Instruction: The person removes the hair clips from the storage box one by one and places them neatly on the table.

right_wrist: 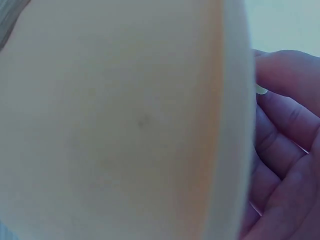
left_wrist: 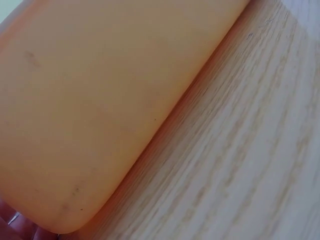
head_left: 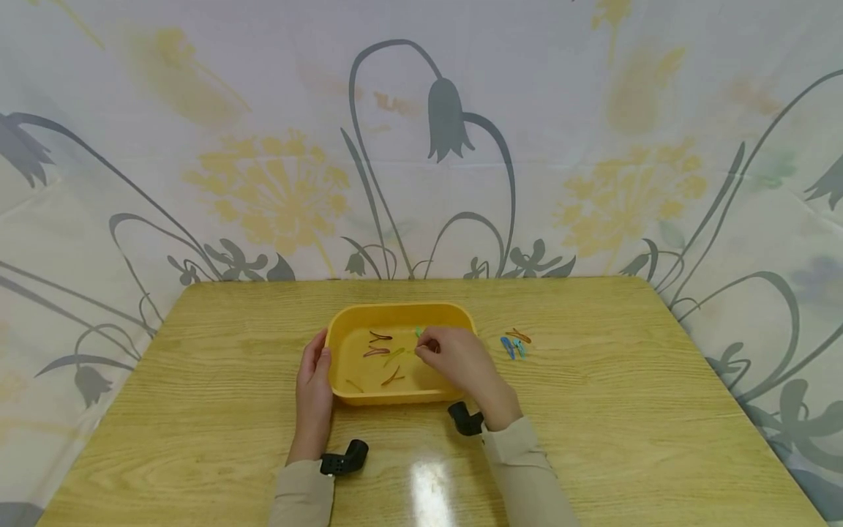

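Note:
A yellow plastic tray sits on the table. My left hand grips its left end, thumb at the rim and fingers along the outer wall; in the left wrist view the fingers show at the tray's corner. Over the right half of the tray, my right hand has its fingers curled, thumb and forefinger pinching a small yellow hair clip, mostly hidden by the fingers. Inside the tray lie several hair clips: a dark one, a reddish one, a yellow one and an orange one.
Right of the tray, a blue clip, a teal clip and a brown clip lie close together on the wooden table. A green clip shows beside the right hand. Behind the table hangs a flowered cloth.

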A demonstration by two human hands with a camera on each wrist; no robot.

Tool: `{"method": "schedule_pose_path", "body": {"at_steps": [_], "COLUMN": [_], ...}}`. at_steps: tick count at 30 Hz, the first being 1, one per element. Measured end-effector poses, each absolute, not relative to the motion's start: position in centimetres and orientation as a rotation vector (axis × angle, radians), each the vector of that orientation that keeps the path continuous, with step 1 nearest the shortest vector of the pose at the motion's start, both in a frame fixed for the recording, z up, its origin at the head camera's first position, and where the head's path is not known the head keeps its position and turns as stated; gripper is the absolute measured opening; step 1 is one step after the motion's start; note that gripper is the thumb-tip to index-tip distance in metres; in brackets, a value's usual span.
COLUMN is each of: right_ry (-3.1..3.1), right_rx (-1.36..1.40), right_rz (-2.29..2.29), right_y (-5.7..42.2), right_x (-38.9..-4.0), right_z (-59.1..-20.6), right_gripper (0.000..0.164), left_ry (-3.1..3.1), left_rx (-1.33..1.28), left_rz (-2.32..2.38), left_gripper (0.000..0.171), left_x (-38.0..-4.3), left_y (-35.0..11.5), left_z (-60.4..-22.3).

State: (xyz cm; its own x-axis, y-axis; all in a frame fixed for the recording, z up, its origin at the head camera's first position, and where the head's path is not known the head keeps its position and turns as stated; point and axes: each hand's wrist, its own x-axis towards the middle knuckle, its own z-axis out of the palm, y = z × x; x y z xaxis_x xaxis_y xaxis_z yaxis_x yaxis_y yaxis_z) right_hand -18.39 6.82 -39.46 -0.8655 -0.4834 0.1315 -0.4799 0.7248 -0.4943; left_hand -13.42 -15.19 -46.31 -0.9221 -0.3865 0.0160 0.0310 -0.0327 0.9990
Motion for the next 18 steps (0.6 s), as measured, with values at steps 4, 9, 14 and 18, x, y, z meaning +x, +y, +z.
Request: {"method": "schedule_pose_path", "body": {"at_steps": [4, 9, 14, 18], "right_ry": [2.914, 2.924, 2.905, 2.894], "right_rx": [-0.797, -0.779, -0.752, -0.724], "right_rz": [-0.843, -0.861, -0.903, -0.929], "right_y": [7.2, 7.9, 8.6, 9.1], "right_x": [-18.4, -18.6, -18.7, -18.7], "right_z": [-39.1, -38.8, -38.4, -38.2], "right_gripper": [0.007, 0.005, 0.005, 0.005], "left_ry": [-1.949, -1.938, -1.944, -1.941], "left_rx": [0.372, 0.372, 0.376, 0.387], "left_rz": [-2.051, -2.085, -2.081, -2.091], "left_gripper": [0.041, 0.039, 0.039, 0.039], "left_x": [-13.4, -13.0, -12.6, -12.4], "left_y": [-15.2, -15.0, -14.6, -14.5], "left_z": [-46.0, -44.9, -43.7, -43.5]}}
